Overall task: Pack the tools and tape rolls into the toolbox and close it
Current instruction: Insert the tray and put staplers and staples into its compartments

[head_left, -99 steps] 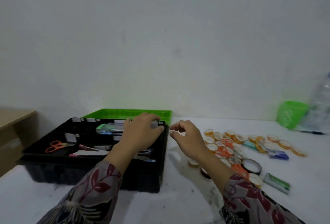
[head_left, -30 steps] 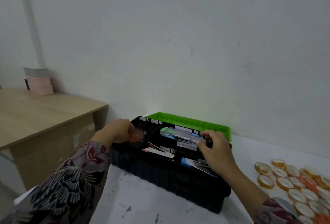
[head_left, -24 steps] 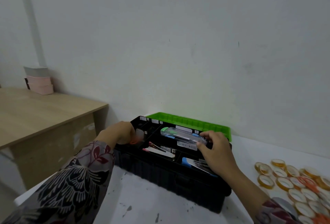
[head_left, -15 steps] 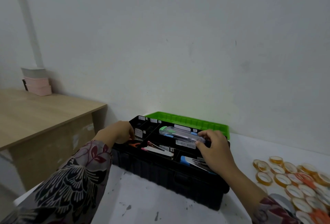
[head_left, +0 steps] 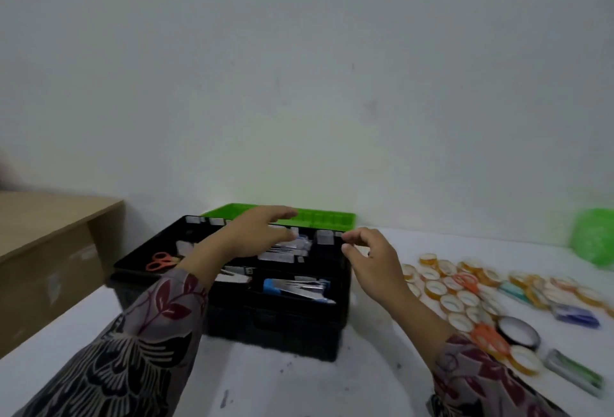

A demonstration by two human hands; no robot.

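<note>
Packing looks half done to me; toolbox open ahead, left hand hovering over it, fingers loosely spread, empty; right hand half-curled beside its rim, empty; next I'd fetch tape rolls lying rightward.

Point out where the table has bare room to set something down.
Bare: the table in front of the toolbox, between the sleeves, and the strip between tape rolls and wall. Crowded: right of the toolbox.
</note>
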